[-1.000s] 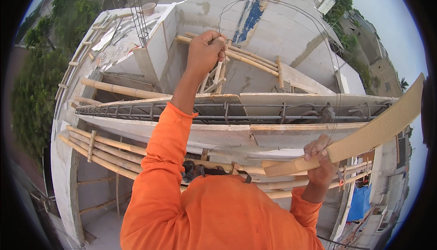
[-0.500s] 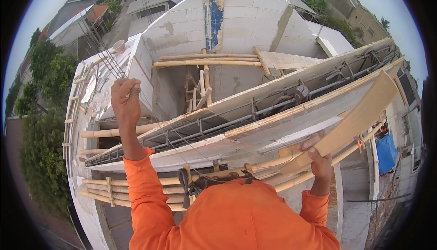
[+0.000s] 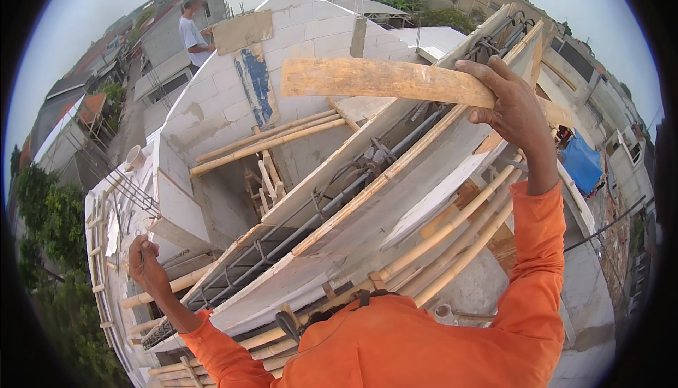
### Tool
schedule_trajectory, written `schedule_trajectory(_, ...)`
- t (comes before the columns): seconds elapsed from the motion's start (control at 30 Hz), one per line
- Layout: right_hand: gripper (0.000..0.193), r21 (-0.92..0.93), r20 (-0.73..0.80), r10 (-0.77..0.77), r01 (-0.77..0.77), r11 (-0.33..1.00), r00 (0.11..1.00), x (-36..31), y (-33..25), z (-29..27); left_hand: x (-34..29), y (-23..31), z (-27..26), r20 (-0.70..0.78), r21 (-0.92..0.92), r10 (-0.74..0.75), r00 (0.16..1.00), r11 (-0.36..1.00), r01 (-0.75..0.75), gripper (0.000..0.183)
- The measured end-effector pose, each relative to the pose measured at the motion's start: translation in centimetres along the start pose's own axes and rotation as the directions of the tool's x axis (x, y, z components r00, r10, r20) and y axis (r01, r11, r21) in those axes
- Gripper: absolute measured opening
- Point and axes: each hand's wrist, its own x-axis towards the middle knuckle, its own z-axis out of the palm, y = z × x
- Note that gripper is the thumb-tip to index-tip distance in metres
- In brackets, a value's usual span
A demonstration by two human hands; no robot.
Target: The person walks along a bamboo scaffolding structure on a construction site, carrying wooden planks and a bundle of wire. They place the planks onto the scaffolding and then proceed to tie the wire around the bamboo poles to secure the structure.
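My right hand (image 3: pixel 505 98) is closed round a flat, light-brown strip of wood or split bamboo (image 3: pixel 374 79), held up over the far side of the formwork. Most of the strip sticks out to the left of the hand, with a shorter end on the right. At the left, my left hand (image 3: pixel 146 268) is raised with its fingers pinched together; what they hold, if anything, is too small to make out. Between my arms a long board formwork (image 3: pixel 367 208) runs diagonally, with a cage of steel reinforcing bars (image 3: pixel 328 199) inside it.
Bamboo poles (image 3: pixel 452 211) lie alongside the formwork near me. Beyond it are more poles (image 3: pixel 268 141) and a pale block wall (image 3: pixel 304 35). A person in a white shirt (image 3: pixel 192 35) is behind that wall. A blue tarp (image 3: pixel 583 162) hangs at the right.
My right hand has risen and swung the strip, so its long end now points left instead of up to the right. My left hand has dropped and moved left. My view has turned.
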Motion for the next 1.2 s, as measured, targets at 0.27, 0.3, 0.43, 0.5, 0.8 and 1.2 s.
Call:
schedule_trajectory(0.27, 0.058, -0.223, 0.407, -0.064, 0.167, 0.96, 0.911, 7.7, 4.6, 4.0, -2.6, -0.3, 0.0, -0.009, -0.008, -0.012, 1.0, 1.0, 0.012, 0.015)
schedule_trajectory(0.3, 0.057, -0.222, 0.444, -0.06, 0.175, 0.959, 0.894, 8.1, 4.6, 4.6, -2.9, -0.2, -0.5, -0.017, 0.006, -0.014, 1.0, 1.0, 0.015, 0.015)
schedule_trajectory(0.43, 0.062, -0.257, 0.463, -0.109, 0.251, 0.933, 0.88, 8.7, 5.7, 5.9, -3.8, -0.2, -1.3, -0.022, 0.043, -0.037, 0.999, 0.998, 0.038, 0.014)
schedule_trajectory(0.5, 0.063, -0.255, 0.546, -0.035, 0.205, 0.945, 0.837, 8.9, 5.7, 5.6, -4.4, 0.2, -1.2, -0.021, 0.074, -0.054, 0.998, 0.996, 0.055, 0.013)
schedule_trajectory(0.8, 0.069, -0.111, 0.59, -0.029, 0.117, 0.987, 0.807, 8.0, 7.2, 6.1, -6.3, 1.2, -0.2, -0.001, 0.049, -0.01, 1.0, 0.999, 0.01, 0.014)
schedule_trajectory(1.2, 0.059, -0.119, 0.336, -0.057, 0.103, 0.988, 0.94, 6.4, 6.0, 6.3, -5.9, 5.3, 1.7, -0.062, -0.022, -0.018, 0.998, 1.0, 0.016, 0.014)
